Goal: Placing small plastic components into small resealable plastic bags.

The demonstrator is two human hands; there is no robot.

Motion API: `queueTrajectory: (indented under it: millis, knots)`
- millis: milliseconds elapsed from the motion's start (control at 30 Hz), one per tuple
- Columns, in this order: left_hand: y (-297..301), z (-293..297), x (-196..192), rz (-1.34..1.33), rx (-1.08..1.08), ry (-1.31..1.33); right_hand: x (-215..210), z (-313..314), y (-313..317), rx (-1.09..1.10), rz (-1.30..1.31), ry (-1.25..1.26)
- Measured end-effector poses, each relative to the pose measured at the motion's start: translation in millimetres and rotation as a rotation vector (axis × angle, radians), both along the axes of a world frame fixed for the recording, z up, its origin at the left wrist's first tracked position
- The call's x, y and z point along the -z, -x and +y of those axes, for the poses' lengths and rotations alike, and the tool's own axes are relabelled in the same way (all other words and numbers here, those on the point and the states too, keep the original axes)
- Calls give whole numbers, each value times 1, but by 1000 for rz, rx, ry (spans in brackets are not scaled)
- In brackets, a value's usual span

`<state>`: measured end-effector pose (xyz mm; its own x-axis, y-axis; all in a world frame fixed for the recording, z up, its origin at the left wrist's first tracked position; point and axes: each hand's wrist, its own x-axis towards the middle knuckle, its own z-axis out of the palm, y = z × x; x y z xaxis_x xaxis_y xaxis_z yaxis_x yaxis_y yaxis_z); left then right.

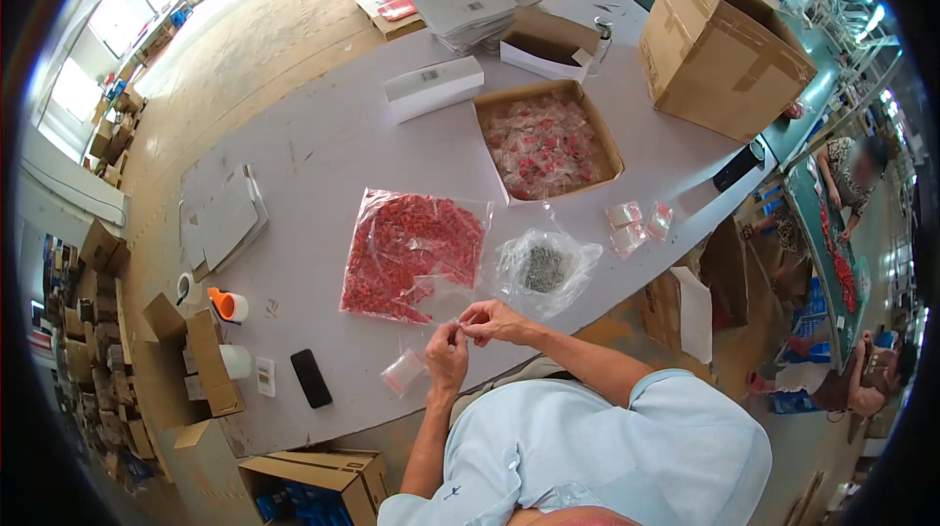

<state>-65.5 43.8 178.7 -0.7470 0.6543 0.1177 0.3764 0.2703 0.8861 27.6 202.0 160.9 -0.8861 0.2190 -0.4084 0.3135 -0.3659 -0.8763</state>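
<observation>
My left hand (446, 356) and my right hand (499, 322) meet fingertip to fingertip over the table's near edge. Both are closed in a pinch; what lies between the fingers is too small to make out. Just beyond them is a large clear bag full of small red pieces (392, 257). To its right, an opened clear plastic bag holds a heap of small dark metallic-looking pieces (543, 269). Beside my left hand lies a stack of small clear bags with red edges (401, 370).
A shallow carton (613, 162) of filled small bags stands farther back, with several small packets (629, 228) nearer. A large cardboard box (710, 56) occupies the back right. A phone (310, 378), orange cup (228, 306) and opened box (213, 361) are at left. People sit far right.
</observation>
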Motion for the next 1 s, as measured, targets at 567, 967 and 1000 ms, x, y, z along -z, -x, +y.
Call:
queueTrajectory:
  millis: [567, 967, 1000]
  knots:
    - [-1, 0, 0, -147, 60, -24, -12, -12, -2, 139, 255, -886]
    - [-7, 4, -16, 18, 18, 76, -16, -16, -6, 148, 30, -901]
    - [-6, 3, -14, 15, 13, 80, -18, -16, -6, 131, 33, -878]
